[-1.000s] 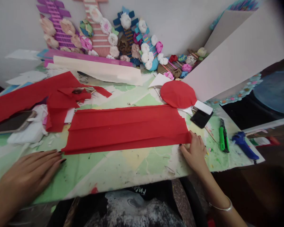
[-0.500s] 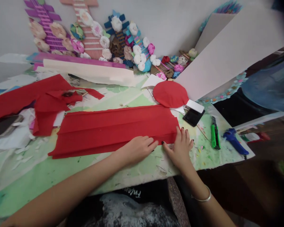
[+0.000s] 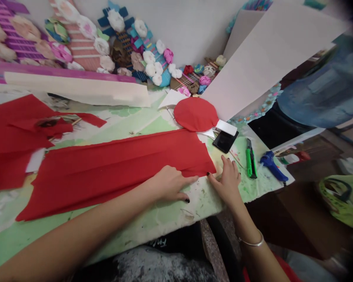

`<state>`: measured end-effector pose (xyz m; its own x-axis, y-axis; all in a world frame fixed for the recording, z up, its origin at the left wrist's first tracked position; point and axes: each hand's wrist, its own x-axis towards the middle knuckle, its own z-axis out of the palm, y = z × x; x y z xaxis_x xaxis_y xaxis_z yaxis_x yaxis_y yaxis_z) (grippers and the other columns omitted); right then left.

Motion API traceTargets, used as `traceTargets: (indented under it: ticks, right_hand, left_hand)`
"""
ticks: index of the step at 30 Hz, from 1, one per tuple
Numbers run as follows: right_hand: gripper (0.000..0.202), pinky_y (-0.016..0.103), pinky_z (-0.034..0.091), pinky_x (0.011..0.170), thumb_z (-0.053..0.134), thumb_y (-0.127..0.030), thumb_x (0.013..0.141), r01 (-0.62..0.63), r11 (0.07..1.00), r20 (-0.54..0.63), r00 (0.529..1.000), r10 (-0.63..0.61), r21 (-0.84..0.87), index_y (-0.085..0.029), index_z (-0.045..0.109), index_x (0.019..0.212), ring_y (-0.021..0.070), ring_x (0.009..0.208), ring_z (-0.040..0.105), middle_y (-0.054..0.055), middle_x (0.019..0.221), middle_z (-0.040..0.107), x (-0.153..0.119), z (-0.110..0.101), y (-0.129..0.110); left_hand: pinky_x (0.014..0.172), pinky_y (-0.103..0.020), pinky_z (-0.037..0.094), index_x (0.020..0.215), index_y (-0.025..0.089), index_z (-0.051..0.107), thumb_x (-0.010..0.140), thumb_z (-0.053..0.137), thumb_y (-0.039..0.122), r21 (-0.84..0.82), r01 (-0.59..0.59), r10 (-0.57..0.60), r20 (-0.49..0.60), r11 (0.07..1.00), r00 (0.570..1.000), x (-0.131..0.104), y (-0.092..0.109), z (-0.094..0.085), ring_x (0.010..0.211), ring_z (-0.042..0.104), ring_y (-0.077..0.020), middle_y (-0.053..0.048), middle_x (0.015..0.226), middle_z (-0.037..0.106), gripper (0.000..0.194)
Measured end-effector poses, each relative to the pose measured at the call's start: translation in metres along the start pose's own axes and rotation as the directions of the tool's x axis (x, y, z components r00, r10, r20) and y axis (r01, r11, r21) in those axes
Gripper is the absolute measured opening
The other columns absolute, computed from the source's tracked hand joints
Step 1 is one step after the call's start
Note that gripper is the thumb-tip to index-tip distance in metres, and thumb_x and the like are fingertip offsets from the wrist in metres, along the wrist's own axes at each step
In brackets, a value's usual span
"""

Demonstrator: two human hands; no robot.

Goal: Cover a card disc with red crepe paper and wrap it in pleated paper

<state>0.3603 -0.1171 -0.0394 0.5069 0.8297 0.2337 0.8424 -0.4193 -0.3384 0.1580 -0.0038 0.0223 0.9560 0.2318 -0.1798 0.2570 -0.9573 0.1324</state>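
A long folded strip of red crepe paper [image 3: 111, 160] lies across the table, with creases running along its length. My left hand [image 3: 168, 183] rests on its near edge, index finger stretched to the right and thumb spread toward me. At the strip's near right corner is my right hand [image 3: 228, 181], fingers apart, the thumb tip at or just beside the corner. Neither hand grips anything. Behind the strip's right end sits a red-covered round piece [image 3: 195, 114] with a white tab [image 3: 226, 127].
To the right lie a black flat case [image 3: 225, 141], a green utility knife [image 3: 251, 158] and a blue glue gun [image 3: 273, 166]. Red paper scraps [image 3: 14, 133] cover the left side. Paper-flower decorations [image 3: 153, 66] lean on the wall, and a large white board [image 3: 270, 58] stands at right.
The view has turned right, so things sit farther left. My left index finger and thumb have spread apart. My right hand has shifted off the strip's right edge.
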Motion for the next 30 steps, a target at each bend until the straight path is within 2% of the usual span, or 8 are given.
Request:
traceTargets:
  ticks: [4,9,13,16,21,26,30]
  right_hand:
    - [0.065,0.067,0.027,0.100,0.051,-0.045,0.084,0.024,0.999,-0.023,0.999,-0.022,0.048,-0.020,0.035,0.142,0.0414,0.135,0.029,0.019,0.141,0.043,0.004,-0.001,0.012]
    - [0.056,0.056,0.033,0.104,0.047,-0.035,0.086,0.094,0.989,-0.054,0.995,-0.089,0.112,-0.012,0.041,0.137,0.0341,0.127,0.042,0.020,0.134,0.050,0.008,-0.003,0.020]
    - [0.050,0.057,0.032,0.104,0.040,-0.027,0.086,0.039,0.995,-0.087,0.996,-0.031,0.090,-0.011,0.043,0.134,0.0331,0.126,0.043,0.020,0.133,0.051,0.005,-0.004,0.011]
    - [0.052,0.058,0.029,0.106,0.040,-0.030,0.087,0.057,0.995,-0.088,0.995,-0.050,0.083,-0.012,0.041,0.136,0.0338,0.131,0.037,0.020,0.137,0.047,0.000,-0.002,-0.003]
    - [0.054,0.056,0.029,0.105,0.043,-0.037,0.087,0.085,0.996,0.017,0.996,-0.085,0.012,-0.013,0.044,0.135,0.0353,0.133,0.034,0.018,0.140,0.046,-0.001,0.006,-0.014]
    - [0.050,0.056,0.033,0.101,0.037,-0.025,0.087,0.072,0.995,0.028,0.997,-0.070,-0.071,-0.015,0.046,0.135,0.0335,0.130,0.038,0.016,0.140,0.048,0.002,0.006,-0.003]
    - [0.049,0.056,0.035,0.098,0.035,-0.016,0.084,0.101,0.993,-0.014,0.995,-0.102,-0.065,-0.016,0.050,0.131,0.0328,0.126,0.041,0.015,0.137,0.051,0.001,0.005,0.002]
  left_hand:
    - [0.056,-0.029,0.040,0.140,0.030,0.043,0.074,0.063,0.062,-0.030,0.003,-0.002,0.030,1.000,1.000,0.008,0.003,-0.004,0.068,0.065,-0.0271,-0.011,0.083,0.070,0.076]
    - [0.057,-0.031,0.041,0.143,0.030,0.038,0.070,0.063,0.067,-0.057,0.032,-0.030,0.038,0.998,0.999,0.018,0.009,-0.004,0.072,0.065,-0.0292,-0.012,0.086,0.070,0.086]
    - [0.057,-0.032,0.043,0.143,0.030,0.038,0.071,0.059,0.071,-0.074,0.036,-0.034,0.029,0.997,0.999,0.023,0.009,-0.004,0.076,0.066,-0.0311,-0.013,0.089,0.070,0.086]
    - [0.056,-0.032,0.043,0.143,0.030,0.037,0.071,0.057,0.073,-0.053,0.020,-0.019,0.014,0.998,1.000,0.023,0.010,-0.003,0.076,0.066,-0.0311,-0.014,0.089,0.070,0.087]
    - [0.055,-0.031,0.041,0.143,0.029,0.038,0.069,0.057,0.075,-0.007,0.038,-0.038,-0.010,0.999,0.999,0.018,0.013,0.001,0.070,0.066,-0.0306,-0.013,0.082,0.071,0.089]
    - [0.055,-0.030,0.039,0.144,0.032,0.034,0.071,0.053,0.077,0.002,0.050,-0.050,-0.027,0.999,0.998,0.006,0.013,0.009,0.069,0.066,-0.0298,-0.011,0.081,0.070,0.088]
    - [0.056,-0.030,0.039,0.140,0.033,0.040,0.076,0.049,0.075,-0.028,0.066,-0.068,-0.071,0.997,0.995,-0.012,0.008,0.014,0.073,0.065,-0.0284,-0.011,0.091,0.069,0.077]
